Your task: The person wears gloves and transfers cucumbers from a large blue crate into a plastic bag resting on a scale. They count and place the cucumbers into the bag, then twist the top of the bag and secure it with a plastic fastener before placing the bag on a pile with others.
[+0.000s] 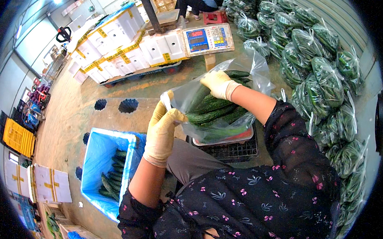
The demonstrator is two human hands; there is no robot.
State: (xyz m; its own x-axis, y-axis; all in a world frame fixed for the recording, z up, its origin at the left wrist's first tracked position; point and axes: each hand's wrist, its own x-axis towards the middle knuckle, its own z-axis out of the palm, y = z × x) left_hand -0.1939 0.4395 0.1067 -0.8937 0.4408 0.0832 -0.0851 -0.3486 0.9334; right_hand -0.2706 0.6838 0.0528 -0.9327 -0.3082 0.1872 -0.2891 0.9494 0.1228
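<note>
A clear plastic bag (260,75) full of long dark green cucumbers (213,109) rests on a scale's pan (241,137) in front of me. My left hand (161,129), in a pale yellow glove, is closed on the bag's near-left edge and pulls it outward. My right hand (220,85), gloved likewise, reaches over the bag's mouth, its fingers curled around the upper end of a cucumber; the fingertips are partly hidden. Beyond the bag stands the scale's display panel (209,38), lit with red digits.
At my left, a white foam box (85,174) lined with blue plastic holds several cucumbers. Filled cucumber bags (323,77) are piled along the right wall. White taped boxes (118,41) stand on a pallet at the far left. Someone sits near a red stool (215,17) at the back.
</note>
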